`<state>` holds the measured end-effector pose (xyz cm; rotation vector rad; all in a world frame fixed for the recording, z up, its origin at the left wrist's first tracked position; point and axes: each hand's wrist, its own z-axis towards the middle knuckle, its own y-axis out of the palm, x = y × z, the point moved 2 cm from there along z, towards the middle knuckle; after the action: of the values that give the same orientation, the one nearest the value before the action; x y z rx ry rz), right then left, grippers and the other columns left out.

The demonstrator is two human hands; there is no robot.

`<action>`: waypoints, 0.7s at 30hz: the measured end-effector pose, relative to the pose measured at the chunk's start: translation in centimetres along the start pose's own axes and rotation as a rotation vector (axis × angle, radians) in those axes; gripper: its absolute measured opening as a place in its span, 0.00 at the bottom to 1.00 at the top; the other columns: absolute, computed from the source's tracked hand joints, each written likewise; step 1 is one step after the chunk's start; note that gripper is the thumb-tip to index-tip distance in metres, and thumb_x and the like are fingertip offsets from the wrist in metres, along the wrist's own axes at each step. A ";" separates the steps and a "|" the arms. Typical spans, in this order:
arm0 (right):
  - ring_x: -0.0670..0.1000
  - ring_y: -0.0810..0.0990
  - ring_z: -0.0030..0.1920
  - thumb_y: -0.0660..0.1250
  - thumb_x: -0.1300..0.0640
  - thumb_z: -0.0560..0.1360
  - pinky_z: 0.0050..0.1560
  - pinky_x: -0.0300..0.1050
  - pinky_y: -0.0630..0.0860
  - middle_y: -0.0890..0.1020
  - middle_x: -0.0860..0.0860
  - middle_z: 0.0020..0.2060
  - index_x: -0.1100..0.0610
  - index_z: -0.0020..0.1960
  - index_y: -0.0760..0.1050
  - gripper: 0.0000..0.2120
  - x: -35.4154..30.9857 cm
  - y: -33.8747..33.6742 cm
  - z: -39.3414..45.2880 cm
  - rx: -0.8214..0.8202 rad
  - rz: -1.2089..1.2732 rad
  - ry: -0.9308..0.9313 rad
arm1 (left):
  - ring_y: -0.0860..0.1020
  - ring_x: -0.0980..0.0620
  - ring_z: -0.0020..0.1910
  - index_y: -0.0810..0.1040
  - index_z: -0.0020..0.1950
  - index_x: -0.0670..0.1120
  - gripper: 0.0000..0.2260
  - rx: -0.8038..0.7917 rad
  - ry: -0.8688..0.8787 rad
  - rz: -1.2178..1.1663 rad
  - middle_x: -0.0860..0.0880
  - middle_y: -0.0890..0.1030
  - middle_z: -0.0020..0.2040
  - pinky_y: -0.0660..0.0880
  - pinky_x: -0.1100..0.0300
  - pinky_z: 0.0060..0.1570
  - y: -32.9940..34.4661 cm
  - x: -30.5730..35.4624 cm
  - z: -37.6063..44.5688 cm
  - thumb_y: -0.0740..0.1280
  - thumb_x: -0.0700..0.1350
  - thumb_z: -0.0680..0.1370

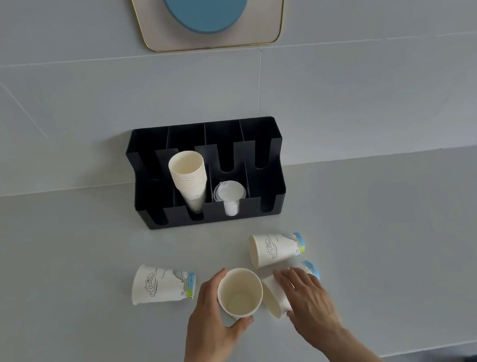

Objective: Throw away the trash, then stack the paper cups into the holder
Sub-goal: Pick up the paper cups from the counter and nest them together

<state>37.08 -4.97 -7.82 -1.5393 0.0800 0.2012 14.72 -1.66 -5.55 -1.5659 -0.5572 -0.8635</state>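
My left hand is wrapped around an upright white paper cup near the counter's front edge. My right hand closes over a cup lying on its side, just right of the upright one. Two more printed cups lie on their sides: one at the left, one behind my right hand. The black holder stands against the wall. Its second slot from the left carries a stack of cups, and the slot to the right of it has white lids.
The grey counter meets a tiled wall behind the holder. A framed blue and cream wall piece hangs above. The counter's front edge runs just below my wrists.
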 end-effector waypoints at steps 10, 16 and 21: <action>0.53 0.80 0.45 0.84 0.45 0.60 0.39 0.47 0.77 0.77 0.48 0.54 0.55 0.63 0.76 0.36 0.8 -5.4 0.7 0.249 0.402 0.298 | 0.73 0.63 0.62 0.63 0.73 0.63 0.42 0.013 -0.009 -0.009 0.66 0.71 0.67 0.76 0.60 0.57 0.3 -0.2 0.0 0.80 0.58 0.63; 0.47 0.82 0.53 0.82 0.48 0.65 0.51 0.35 0.79 0.79 0.46 0.53 0.52 0.58 0.78 0.26 -2.9 -12.1 2.0 0.440 0.859 0.235 | 0.74 0.63 0.63 0.63 0.72 0.63 0.42 0.032 -0.008 -0.029 0.65 0.72 0.67 0.76 0.60 0.58 0.6 0.0 0.0 0.80 0.58 0.63; 0.49 0.83 0.56 0.82 0.47 0.65 0.55 0.45 0.82 0.82 0.47 0.55 0.50 0.60 0.78 0.26 -6.1 -10.2 1.9 0.261 1.033 0.156 | 0.77 0.64 0.57 0.65 0.67 0.64 0.37 0.024 -0.018 -0.040 0.65 0.74 0.62 0.76 0.65 0.51 0.7 0.2 0.0 0.80 0.58 0.63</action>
<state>32.75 -3.74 3.41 -1.1276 0.9918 0.8464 15.37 -1.82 -5.76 -1.5471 -0.6118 -0.8705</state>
